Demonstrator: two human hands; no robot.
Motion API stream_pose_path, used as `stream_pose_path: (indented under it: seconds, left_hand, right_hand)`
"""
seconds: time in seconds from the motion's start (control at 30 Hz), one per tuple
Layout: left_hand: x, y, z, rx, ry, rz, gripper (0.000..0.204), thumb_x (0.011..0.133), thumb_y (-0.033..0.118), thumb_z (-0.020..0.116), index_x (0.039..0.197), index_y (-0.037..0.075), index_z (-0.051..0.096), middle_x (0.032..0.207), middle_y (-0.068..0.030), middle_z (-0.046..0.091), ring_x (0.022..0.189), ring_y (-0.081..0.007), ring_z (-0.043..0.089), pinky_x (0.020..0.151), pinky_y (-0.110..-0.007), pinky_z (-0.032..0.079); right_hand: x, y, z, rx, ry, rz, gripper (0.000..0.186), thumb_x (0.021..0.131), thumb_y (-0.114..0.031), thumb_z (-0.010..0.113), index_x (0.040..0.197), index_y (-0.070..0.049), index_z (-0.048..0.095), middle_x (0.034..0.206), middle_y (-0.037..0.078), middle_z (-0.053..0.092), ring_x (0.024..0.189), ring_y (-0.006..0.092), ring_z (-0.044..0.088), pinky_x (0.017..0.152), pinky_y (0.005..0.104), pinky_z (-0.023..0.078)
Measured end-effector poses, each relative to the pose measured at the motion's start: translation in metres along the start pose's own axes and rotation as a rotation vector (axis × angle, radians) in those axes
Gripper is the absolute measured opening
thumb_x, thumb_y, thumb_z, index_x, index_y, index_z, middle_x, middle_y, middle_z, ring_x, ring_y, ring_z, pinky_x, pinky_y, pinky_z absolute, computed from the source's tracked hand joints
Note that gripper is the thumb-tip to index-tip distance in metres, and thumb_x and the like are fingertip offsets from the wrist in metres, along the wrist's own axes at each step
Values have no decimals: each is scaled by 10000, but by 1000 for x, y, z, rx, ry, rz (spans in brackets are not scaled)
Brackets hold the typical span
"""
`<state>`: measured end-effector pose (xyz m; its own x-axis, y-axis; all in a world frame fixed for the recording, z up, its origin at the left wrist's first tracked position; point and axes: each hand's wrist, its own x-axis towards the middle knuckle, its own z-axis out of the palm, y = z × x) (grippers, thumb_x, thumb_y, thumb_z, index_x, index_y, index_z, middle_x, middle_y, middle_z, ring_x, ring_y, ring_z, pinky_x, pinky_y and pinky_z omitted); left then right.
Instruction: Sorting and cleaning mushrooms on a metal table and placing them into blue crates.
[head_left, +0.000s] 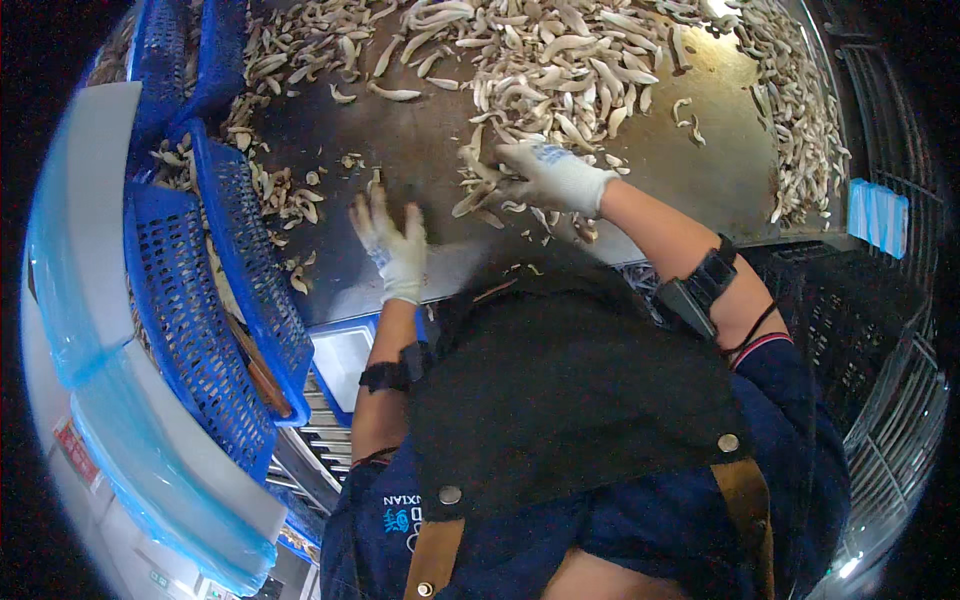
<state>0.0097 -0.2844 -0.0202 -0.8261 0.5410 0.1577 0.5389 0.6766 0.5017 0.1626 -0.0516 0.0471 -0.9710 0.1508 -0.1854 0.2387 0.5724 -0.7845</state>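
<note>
Your right hand (553,177), in a white work glove, was reaching across the dark metal bench (420,140) into the near edge of the big heap of pale sliced mushroom pieces (560,70), fingers curled down over a small cluster (478,185); grip looked narrow and closing on a few pieces, though I couldn't tell for sure how many were actually held. Your left hand (392,245), also gloved, hovered flat over a bare part of the bench, fingers spread wide, holding nothing. Loose pieces (285,195) lay scattered to its left, near the blue perforated plastic baskets (235,260) tilted along the left side; more pieces sat between and inside those baskets. A white foam box lined with blue film (90,230) stood further left. Another strip of mushrooms ran down the right edge of the bench (810,120). Step in hand, as I judge it: gathering or sorting pieces from the heap, mid-pick with the right. The next move probably calls for a firm but gentle pinch, since the slices look soft and breakable, then a carry leftward clear of the basket rims.
</note>
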Motion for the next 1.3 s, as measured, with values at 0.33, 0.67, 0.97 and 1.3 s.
stream_pose_path:
  seconds: [0.33, 0.67, 0.97, 1.3]
  left_hand:
    - [7, 28, -26, 20, -178, 438, 247, 724, 302, 728, 924, 165, 679, 1311, -156, 463, 1250, -406, 357, 1065, -506, 262]
    - [-29, 123, -10, -455, -653, 747, 505, 763, 366, 676, 1179, 96, 577, 1197, -210, 523, 1125, -372, 485, 969, -453, 392]
    - [37, -22, -31, 22, -150, -210, 369, 761, 238, 696, 1036, 15, 594, 978, -196, 605, 925, -351, 568, 837, -458, 436]
    - [2, 98, -54, -185, -520, 186, 476, 812, 271, 649, 1208, 37, 527, 1178, -211, 564, 1091, -352, 552, 946, -378, 429]
  right_hand:
    - [-58, -6, -60, 1377, -41, 274, 389, 874, -303, 627, 1166, -72, 512, 1096, 52, 586, 972, 171, 576, 795, 349, 481]
    - [-53, 47, -87, 665, 260, 68, 353, 844, -116, 540, 1175, 8, 543, 1018, 74, 597, 890, 185, 561, 792, 324, 451]
    - [62, 1, 19, -729, -37, -125, 201, 799, -103, 549, 988, -51, 596, 1005, 132, 598, 978, 300, 601, 817, 385, 499]
    - [4, -44, 72, 1422, 215, 229, 283, 929, -140, 536, 1187, -25, 517, 1028, 77, 611, 913, 137, 572, 748, 274, 475]
